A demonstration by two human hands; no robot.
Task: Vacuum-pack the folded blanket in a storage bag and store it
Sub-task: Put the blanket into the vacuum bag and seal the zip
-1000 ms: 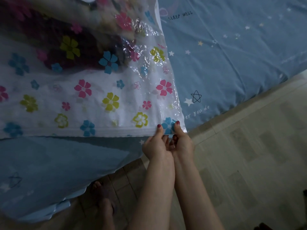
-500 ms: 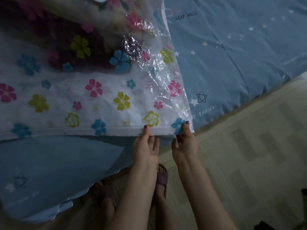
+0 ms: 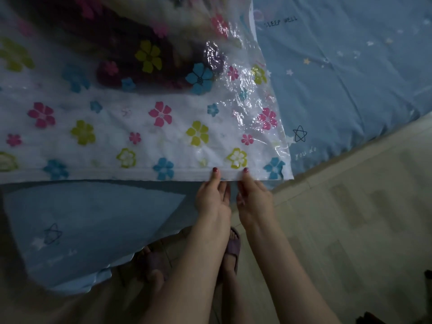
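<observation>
A clear storage bag (image 3: 163, 127) printed with pink, blue and yellow flowers lies on the bed, its near edge hanging over the bed's side. A dark folded blanket (image 3: 131, 54) shows through the plastic in the bag's upper part. My left hand (image 3: 214, 197) and my right hand (image 3: 253, 197) sit side by side at the white seal strip (image 3: 117, 175) along the near edge, close to the right corner. Each pinches the strip, thumb on top and fingers underneath.
The bed's blue sheet (image 3: 350, 78) with stars and lettering runs right of the bag, and a flap of it (image 3: 93, 225) hangs below. Beige tiled floor (image 3: 362, 218) fills the lower right. My feet in purple slippers (image 3: 231, 251) stand by the bed's edge.
Both hands have slid left along the seal strip, away from the bag's right corner. They spread apart half a second ago and are close together again.
</observation>
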